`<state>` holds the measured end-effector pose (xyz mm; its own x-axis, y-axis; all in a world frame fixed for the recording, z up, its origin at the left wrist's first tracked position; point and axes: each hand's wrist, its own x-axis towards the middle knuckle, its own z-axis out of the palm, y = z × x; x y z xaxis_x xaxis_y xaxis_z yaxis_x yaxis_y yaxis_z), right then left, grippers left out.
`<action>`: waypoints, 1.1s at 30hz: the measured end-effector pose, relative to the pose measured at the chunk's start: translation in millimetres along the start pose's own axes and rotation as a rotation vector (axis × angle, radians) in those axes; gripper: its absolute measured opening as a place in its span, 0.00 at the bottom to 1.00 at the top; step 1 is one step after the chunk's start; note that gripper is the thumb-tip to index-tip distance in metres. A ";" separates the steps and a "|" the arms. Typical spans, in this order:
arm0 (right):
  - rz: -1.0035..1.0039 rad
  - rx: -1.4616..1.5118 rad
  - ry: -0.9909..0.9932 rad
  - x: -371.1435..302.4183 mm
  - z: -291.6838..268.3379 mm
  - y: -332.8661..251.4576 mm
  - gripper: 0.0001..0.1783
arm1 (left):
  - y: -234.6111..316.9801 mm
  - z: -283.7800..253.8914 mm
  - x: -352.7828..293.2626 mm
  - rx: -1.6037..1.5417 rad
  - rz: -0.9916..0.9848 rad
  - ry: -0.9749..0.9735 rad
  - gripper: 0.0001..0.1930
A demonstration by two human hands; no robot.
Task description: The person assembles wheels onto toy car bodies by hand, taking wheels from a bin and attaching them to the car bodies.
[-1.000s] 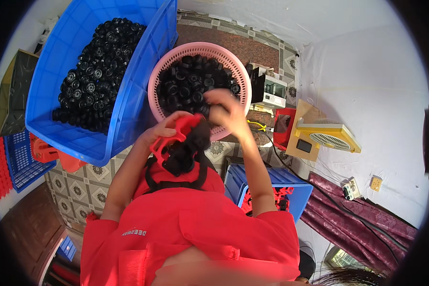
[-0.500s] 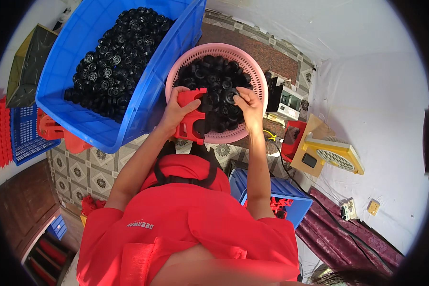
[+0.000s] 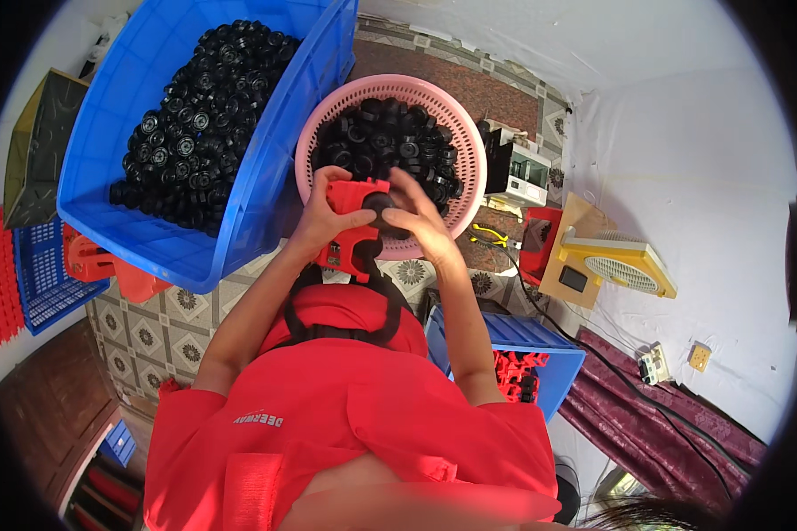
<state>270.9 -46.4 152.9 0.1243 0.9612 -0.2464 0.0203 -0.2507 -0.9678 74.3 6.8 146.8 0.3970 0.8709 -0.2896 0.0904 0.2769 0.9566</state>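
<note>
My left hand [image 3: 317,221] grips a red plastic frame [image 3: 352,237] in front of my body, with its thumb laid across the front. A round black wheel [image 3: 379,203] sits at the frame's right side. My right hand [image 3: 425,228] is closed on that wheel, its thumb pressed to it and its fingers partly blurred. Another dark wheel shows lower on the frame. Both hands are over the near part of a pink perforated basket [image 3: 479,168], which holds many loose black wheels [image 3: 381,137].
A large blue bin [image 3: 274,146] heaped with black wheels stands at the left, close to the basket. At the lower right, a blue crate [image 3: 553,367] holds red and black pieces. Yellow-handled pliers [image 3: 491,236] and a yellow-framed lamp [image 3: 624,270] are on the right.
My right hand has brought a wheel from above the basket leftward and down to the red frame. The frame has shifted slightly down, and the whole view has moved a little.
</note>
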 end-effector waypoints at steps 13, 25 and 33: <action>0.215 0.117 -0.580 37.1 -20.2 38.9 0.23 | -9.3 1.5 -23.8 -0.269 -0.242 0.080 0.52; 0.157 -1.257 0.173 122.3 -40.7 105.2 0.25 | 12.0 5.8 19.2 -0.596 -0.125 0.310 0.41; 0.032 0.051 0.188 55.9 -51.6 45.9 0.16 | 14.3 9.4 58.5 -0.531 -0.018 0.397 0.45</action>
<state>330.0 -10.2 97.3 0.3070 0.9133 -0.2678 -0.0367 -0.2698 -0.9622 107.4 57.9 143.9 0.0241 0.9197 -0.3919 -0.4091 0.3667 0.8355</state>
